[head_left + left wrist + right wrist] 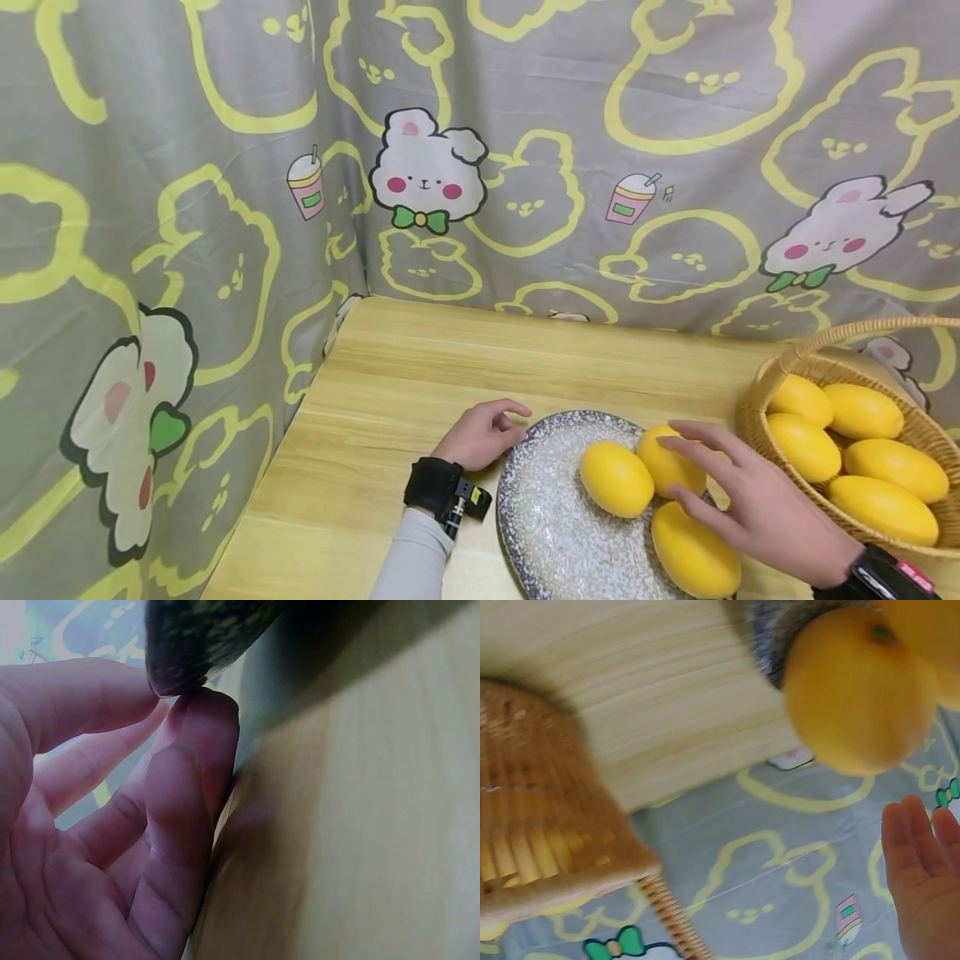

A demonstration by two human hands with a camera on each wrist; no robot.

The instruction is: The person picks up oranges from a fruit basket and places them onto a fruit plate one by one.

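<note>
desk (390,392): light wood | wicker basket (757,417): right edge, five yellow fruits (862,411) inside | curtain (525,100): grey, yellow rabbit outlines, behind

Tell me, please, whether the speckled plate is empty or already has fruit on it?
It has fruit on it: three yellow fruits lie on the plate, with the right hand spread open over them.
</note>
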